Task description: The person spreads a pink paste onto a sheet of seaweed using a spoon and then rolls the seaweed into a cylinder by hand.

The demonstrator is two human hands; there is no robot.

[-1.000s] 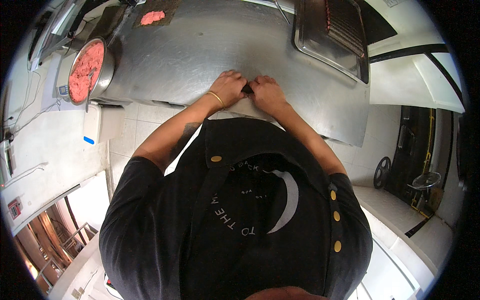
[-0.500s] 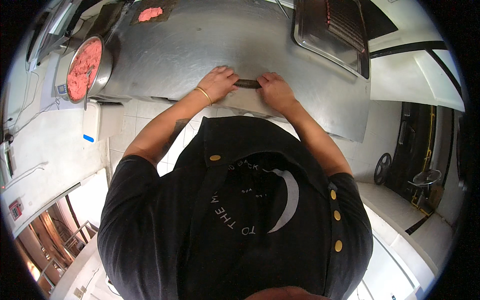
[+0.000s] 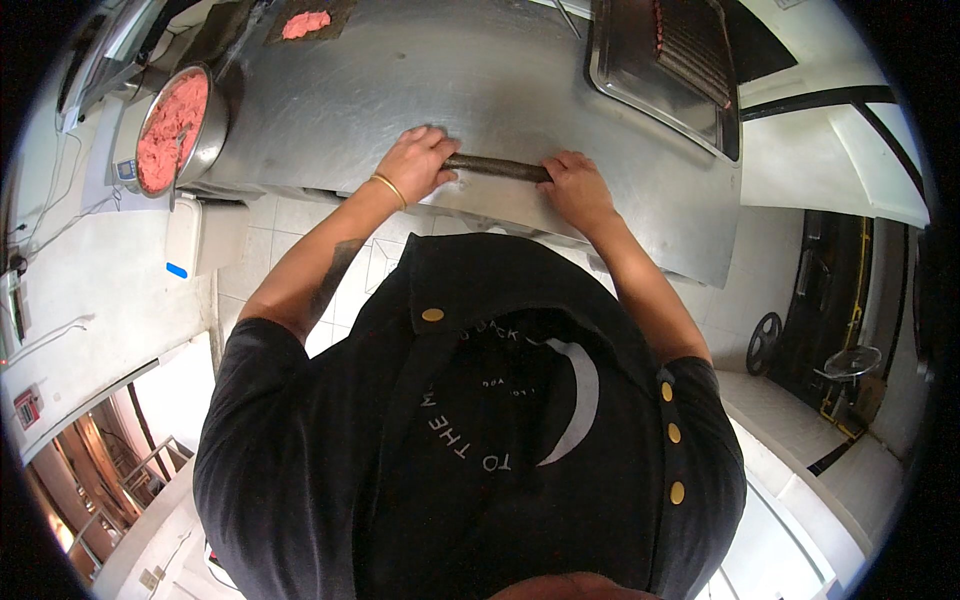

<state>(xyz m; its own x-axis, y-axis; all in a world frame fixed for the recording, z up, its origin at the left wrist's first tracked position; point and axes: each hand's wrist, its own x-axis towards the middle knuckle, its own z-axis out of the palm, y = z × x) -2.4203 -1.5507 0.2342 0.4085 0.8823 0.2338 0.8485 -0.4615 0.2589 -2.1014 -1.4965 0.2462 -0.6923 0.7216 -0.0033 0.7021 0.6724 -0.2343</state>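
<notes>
A long, thin, dark roll that looks like a seaweed roll (image 3: 498, 167) lies crosswise near the front edge of the steel table (image 3: 470, 85). My left hand (image 3: 418, 163) is curled over its left end, with a gold bangle at the wrist. My right hand (image 3: 577, 188) is closed over the right end. The middle of the roll shows between the hands; both ends are hidden under the fingers. At the far left of the table, a dark sheet (image 3: 340, 28) lies flat with a lump of pink paste (image 3: 306, 24) on it.
A steel bowl (image 3: 214, 132) of pink paste (image 3: 172, 130), with a utensil handle over its rim, stands at the left by a digital scale (image 3: 126, 170). A metal tray (image 3: 632, 98) holding rows of dark rolls (image 3: 692, 52) sits at the far right.
My hands have moved apart, the left leftward and the right rightward. More of the dark roll shows between them.
</notes>
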